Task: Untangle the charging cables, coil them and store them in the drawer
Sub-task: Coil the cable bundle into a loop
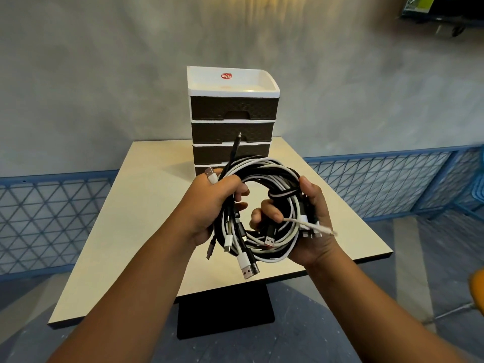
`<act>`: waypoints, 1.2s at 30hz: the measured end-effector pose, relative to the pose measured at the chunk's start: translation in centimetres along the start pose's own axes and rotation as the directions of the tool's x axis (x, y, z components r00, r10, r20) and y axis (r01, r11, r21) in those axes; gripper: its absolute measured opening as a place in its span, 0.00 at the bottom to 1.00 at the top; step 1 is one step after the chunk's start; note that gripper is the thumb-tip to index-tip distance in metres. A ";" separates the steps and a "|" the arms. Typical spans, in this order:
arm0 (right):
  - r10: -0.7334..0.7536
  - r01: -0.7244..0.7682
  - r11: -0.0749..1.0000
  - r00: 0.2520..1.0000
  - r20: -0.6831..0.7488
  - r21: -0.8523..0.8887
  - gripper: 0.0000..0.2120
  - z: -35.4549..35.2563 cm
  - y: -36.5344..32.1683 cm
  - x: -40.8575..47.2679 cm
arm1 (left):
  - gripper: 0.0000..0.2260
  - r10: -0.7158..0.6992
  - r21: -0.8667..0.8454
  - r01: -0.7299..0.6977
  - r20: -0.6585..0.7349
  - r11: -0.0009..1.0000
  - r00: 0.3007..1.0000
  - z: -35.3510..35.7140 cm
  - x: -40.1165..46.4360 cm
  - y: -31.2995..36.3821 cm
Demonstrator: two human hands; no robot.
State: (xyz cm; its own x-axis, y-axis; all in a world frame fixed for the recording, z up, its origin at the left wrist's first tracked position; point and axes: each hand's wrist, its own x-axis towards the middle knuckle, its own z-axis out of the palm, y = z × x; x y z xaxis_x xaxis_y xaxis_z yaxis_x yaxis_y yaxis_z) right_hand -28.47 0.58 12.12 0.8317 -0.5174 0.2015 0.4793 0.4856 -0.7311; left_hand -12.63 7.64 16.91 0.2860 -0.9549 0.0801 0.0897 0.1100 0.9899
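A round bundle of black and white charging cables hangs in the air above the table, with several plugs dangling from its lower side. My left hand grips the left side of the coil. My right hand grips the right side, fingers curled through the middle. One black plug end sticks up in front of the drawers. Behind the bundle stands a small drawer unit with a white frame and dark brown drawers, all pushed in; its lowest part is hidden by the cables.
The cream square table stands on a black pedestal base. A blue mesh fence runs behind it on both sides along a grey wall. An orange seat edge shows at the right.
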 end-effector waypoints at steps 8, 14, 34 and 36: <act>0.012 -0.017 0.986 0.999 0.031 0.166 0.40 1.0 1.1 1.8 | 0.10 0.113 -0.065 -0.115 -0.034 0.991 0.993 -1.8 0.1 0.4; -0.063 0.040 0.967 0.995 0.084 0.252 0.39 1.7 2.5 3.2 | 0.11 0.120 -0.092 -0.115 0.049 0.989 0.992 -3.2 0.3 0.7; 0.031 -0.020 0.998 0.983 -0.183 0.063 0.38 0.9 4.3 4.6 | 0.11 0.135 0.020 -0.138 0.111 0.990 0.985 -6.2 0.3 1.0; 0.005 0.013 0.991 0.992 -0.128 0.136 0.39 0.8 4.6 4.5 | 0.12 0.132 -0.013 -0.131 0.079 0.991 0.988 -6.1 0.3 1.1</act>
State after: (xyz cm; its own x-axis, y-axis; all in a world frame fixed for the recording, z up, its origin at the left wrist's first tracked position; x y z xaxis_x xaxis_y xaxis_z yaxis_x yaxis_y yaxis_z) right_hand -22.33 1.02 10.20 0.7914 -0.6007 0.1132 0.5233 0.5702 -0.6332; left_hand -6.59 9.15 17.35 0.2194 -0.9507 0.2192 0.0639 0.2382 0.9691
